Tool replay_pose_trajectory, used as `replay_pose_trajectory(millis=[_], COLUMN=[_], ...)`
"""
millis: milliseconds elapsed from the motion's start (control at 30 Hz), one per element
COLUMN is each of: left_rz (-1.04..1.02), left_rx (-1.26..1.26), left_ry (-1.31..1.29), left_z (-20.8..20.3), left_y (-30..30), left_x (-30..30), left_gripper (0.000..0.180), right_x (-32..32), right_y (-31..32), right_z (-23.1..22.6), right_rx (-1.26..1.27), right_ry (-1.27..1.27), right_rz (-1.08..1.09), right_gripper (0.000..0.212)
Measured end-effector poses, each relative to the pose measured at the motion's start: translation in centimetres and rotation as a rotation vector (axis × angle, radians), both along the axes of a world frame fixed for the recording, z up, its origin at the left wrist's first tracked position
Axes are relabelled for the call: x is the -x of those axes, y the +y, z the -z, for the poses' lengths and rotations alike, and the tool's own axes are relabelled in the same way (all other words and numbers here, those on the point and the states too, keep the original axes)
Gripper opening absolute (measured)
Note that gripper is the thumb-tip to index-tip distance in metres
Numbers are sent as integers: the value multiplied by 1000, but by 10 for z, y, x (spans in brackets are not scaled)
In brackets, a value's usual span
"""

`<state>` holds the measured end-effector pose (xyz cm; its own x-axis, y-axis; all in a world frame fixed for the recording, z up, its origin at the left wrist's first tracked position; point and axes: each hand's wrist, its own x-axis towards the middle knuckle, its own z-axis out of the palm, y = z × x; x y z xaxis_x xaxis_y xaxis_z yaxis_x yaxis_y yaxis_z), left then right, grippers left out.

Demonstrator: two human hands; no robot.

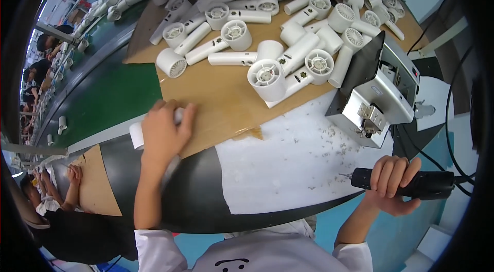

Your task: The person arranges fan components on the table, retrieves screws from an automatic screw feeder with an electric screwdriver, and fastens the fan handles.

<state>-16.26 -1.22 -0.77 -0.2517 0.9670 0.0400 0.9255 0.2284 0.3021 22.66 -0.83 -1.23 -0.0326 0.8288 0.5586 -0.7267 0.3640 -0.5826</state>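
At the left edge of the cardboard, my left hand (165,130) is closed over a white handheld fan (137,136); the fingers hide most of it. My right hand (393,182) is wrapped round a black electric screwdriver (429,185). Its thin bit (346,175) points left, over the right part of a white sheet (278,169) strewn with tiny screws (337,141). Beyond my hands, many white handheld fans with round grilles lie heaped on the cardboard (206,110). The closest fan (266,79) stands with its grille up.
A silver screw feeder (373,102) stands at the right, with black cables (450,92) behind it. On the left runs a green conveyor belt (118,92) carrying white parts. Another person's hands (74,174) are at the far left, beside a cardboard piece (98,184).
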Motion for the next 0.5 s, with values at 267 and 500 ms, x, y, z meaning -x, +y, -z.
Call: replay_pose_trajectory(millis=[267, 500], left_rz=[425, 626], left_rx=[-492, -49], left_ry=[-128, 150], left_z=[-12, -24], left_y=[69, 137], left_x=[-71, -138], left_gripper=[26, 44], right_x=[9, 3], right_y=[14, 49], right_z=[-31, -40], right_rx=[-50, -90], right_ry=[-182, -392], right_rz=[125, 266], right_gripper=[33, 39])
